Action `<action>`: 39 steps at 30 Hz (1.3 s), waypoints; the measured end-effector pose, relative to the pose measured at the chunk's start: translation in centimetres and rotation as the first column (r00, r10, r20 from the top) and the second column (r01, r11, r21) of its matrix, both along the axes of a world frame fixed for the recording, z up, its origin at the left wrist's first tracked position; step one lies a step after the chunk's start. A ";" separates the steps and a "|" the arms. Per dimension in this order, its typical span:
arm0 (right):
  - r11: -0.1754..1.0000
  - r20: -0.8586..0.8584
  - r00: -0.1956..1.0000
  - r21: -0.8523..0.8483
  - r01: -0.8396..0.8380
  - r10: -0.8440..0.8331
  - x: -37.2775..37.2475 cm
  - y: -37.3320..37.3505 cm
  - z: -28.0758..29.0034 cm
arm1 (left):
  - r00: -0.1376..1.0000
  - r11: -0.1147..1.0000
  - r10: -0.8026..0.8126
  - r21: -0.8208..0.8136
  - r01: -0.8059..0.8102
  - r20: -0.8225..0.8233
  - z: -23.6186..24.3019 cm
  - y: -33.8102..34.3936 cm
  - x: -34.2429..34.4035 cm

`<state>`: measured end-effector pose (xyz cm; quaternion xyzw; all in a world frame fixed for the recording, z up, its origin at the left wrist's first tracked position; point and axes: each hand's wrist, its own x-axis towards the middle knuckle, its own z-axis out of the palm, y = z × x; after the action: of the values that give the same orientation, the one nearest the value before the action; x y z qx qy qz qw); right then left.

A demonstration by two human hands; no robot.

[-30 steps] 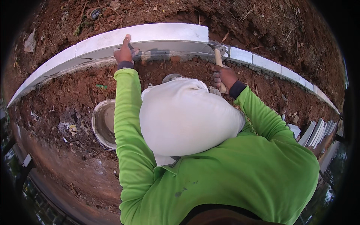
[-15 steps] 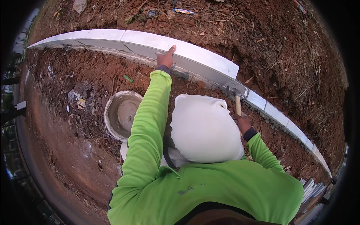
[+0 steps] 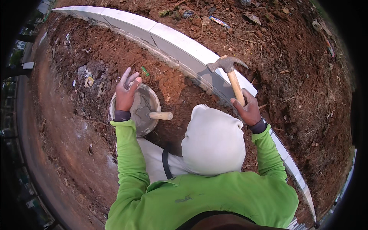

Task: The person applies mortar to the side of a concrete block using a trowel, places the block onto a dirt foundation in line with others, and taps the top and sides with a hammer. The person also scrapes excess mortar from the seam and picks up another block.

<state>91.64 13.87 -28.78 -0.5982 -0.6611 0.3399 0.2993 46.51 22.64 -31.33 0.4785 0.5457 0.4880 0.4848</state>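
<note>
My right hand (image 3: 249, 107) grips the wooden handle of a claw hammer (image 3: 233, 74), its steel head raised over the near end of a kerb row (image 3: 180, 42). The kerb blocks have white tops and grey sides. On the left, my left hand (image 3: 127, 90) is empty, fingers apart, above the rim of a round bucket (image 3: 156, 100). Wet grey mortar (image 3: 142, 109) lies in that bucket. A tool's wooden handle (image 3: 161, 115) sticks out over the bucket's right side; its other end is hidden in the mortar.
My white-clad knee (image 3: 214, 142) rises between my arms. Lower white kerb blocks (image 3: 285, 155) run on toward the lower right. Loose red soil (image 3: 103, 46) lies on both sides of the kerb, with a bright wrapper (image 3: 219, 22) beyond it and green litter (image 3: 145, 71) near the bucket.
My left hand has left the kerb top and moved back to above the bucket. My right hand has lifted the hammer from beside the kerb's end. The view has turned, and the wooden handle now shows.
</note>
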 end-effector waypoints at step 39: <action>0.894 0.556 0.831 0.353 -0.276 0.037 -1.8 17.0 -8.2 | 0.747 0.733 0.660 -0.151 -0.664 -0.081 -7.8 -22.5 -14.1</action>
<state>89.83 30.91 -37.01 -0.5331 -0.8227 0.0336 0.1944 32.44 0.09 -39.09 0.2153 0.7249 0.5750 0.3125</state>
